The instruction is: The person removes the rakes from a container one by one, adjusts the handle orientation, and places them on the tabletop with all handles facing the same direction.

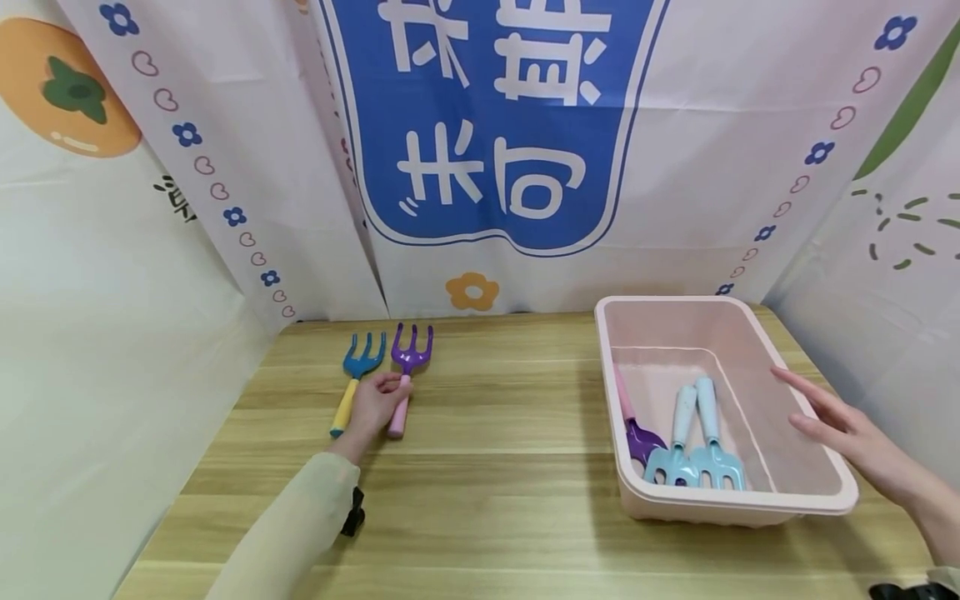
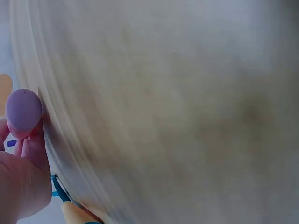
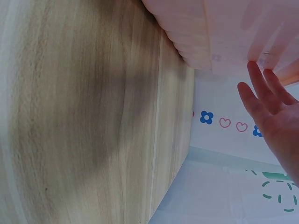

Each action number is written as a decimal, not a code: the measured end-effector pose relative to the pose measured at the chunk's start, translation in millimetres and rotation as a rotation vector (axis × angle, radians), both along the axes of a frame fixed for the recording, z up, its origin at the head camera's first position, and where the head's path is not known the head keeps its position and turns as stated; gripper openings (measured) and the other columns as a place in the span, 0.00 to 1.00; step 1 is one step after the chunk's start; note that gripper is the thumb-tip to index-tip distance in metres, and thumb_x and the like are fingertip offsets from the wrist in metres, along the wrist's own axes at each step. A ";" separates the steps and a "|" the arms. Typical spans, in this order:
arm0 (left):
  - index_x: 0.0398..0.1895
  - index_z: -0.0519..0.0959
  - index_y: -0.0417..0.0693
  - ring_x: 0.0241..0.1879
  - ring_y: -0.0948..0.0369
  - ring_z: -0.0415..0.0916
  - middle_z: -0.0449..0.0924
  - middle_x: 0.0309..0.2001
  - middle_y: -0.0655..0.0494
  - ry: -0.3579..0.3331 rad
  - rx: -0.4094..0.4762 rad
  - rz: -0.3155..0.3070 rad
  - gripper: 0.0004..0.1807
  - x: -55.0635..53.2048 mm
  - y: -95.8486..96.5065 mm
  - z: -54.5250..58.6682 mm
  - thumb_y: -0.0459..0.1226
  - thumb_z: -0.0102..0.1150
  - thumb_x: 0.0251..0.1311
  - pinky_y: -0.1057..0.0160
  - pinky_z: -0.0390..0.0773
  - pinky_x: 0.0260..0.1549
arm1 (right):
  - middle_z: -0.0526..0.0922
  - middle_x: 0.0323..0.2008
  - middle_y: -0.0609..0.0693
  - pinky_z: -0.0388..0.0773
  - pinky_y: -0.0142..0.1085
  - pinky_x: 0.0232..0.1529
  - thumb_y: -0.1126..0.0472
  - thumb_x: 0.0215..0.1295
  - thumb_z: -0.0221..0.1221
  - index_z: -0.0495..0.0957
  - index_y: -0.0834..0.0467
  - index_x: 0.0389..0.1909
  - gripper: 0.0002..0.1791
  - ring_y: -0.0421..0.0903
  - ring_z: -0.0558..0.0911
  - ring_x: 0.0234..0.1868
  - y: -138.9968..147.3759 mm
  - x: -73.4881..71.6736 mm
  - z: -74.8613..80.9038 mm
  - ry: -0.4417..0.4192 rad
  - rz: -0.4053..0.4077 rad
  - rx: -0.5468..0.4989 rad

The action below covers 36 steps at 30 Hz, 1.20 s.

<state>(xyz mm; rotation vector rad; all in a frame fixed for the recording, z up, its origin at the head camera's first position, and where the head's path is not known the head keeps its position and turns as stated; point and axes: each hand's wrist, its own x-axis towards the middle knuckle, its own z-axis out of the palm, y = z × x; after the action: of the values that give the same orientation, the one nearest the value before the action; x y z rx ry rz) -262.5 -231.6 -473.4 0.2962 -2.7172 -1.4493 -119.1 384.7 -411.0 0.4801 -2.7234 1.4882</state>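
Note:
My left hand (image 1: 375,406) pinches the pink handle of a purple toy garden fork (image 1: 411,357), whose three tines point to the back of the table. In the left wrist view the rounded end of that pink handle (image 2: 23,111) faces the camera. Just left of it lies a blue toy garden fork (image 1: 363,363) with a yellow handle, partly behind the hand. My right hand (image 1: 858,437), fingers extended, is at the right side of a pale pink plastic bin (image 1: 738,497). In the right wrist view its fingertips (image 3: 252,65) are against or very close to the bin's outer wall.
Inside the bin lie two light blue garden tools (image 1: 682,421) and a purple tool with a pink handle (image 1: 643,439), partly covered by them. The wooden table (image 1: 495,467) ends at printed cloth walls (image 1: 697,192) at the back and sides.

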 end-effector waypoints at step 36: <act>0.53 0.79 0.40 0.41 0.51 0.76 0.81 0.45 0.44 0.014 -0.271 -0.036 0.20 -5.0 2.8 9.0 0.43 0.62 0.63 0.54 0.73 0.42 | 0.53 0.69 0.26 0.62 0.18 0.46 0.69 0.75 0.44 0.48 0.52 0.77 0.33 0.20 0.56 0.61 0.1 -0.3 0.2 -0.005 0.012 -0.026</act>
<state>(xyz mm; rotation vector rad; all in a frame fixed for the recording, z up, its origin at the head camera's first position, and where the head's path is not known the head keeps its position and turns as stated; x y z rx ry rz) -267.5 -228.9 -464.4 0.2237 -2.8738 -1.0657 -119.4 384.8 -410.7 0.4940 -2.7064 1.5281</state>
